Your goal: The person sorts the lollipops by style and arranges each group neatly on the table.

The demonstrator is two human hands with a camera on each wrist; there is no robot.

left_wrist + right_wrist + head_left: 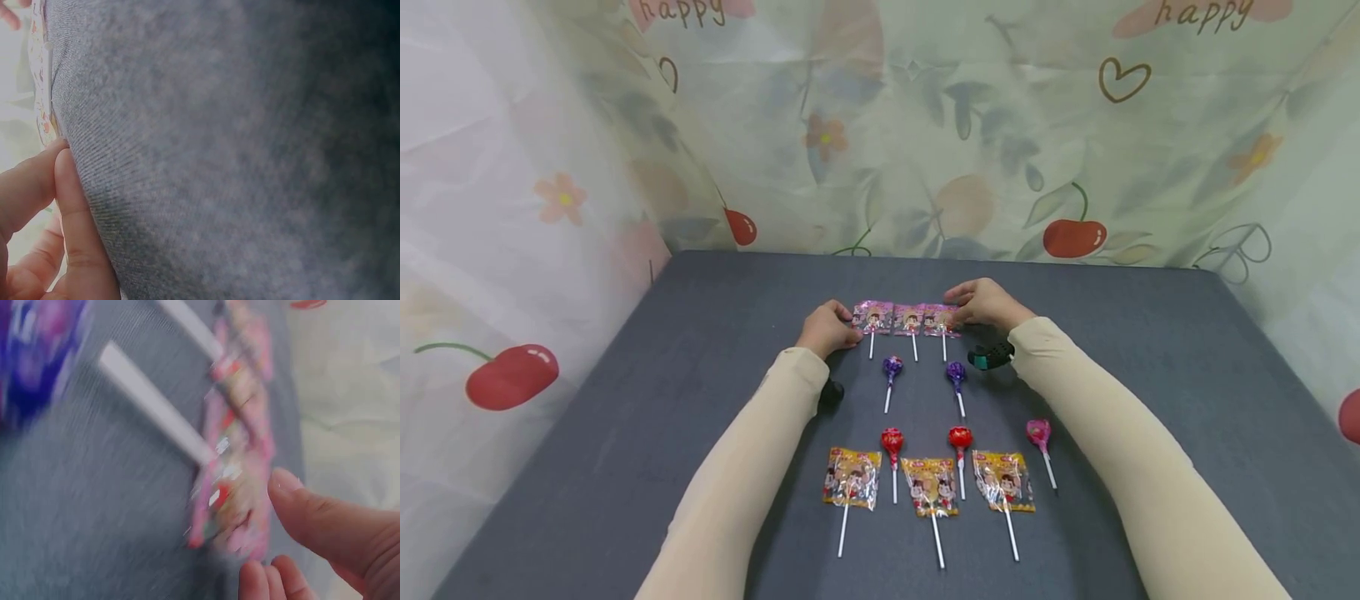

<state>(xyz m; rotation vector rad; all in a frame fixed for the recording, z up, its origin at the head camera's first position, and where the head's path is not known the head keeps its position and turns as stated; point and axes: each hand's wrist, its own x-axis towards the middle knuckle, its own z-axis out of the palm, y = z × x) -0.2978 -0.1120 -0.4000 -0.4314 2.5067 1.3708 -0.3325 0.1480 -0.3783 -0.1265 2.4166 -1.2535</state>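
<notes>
Three flat lollipops in pink wrappers lie side by side near the far part of the table, sticks pointing toward me: the left one (872, 317), the middle one (908, 318) and the right one (937, 319). My left hand (830, 329) is at the row's left end; in the left wrist view its thumb and finger (75, 206) pinch the left wrapper's edge. My right hand (988, 305) is at the right end. In the right wrist view, thumb and fingers are spread apart beside the right pink wrapper (234, 500), which is blurred.
Closer to me lie two purple lollipops (956, 372), two red ones (892, 442) and a pink round one (1038, 431). Three yellow-wrapped lollipops (852, 477) form the nearest row, between my forearms. A printed curtain (925, 167) hangs behind the dark table (625, 467).
</notes>
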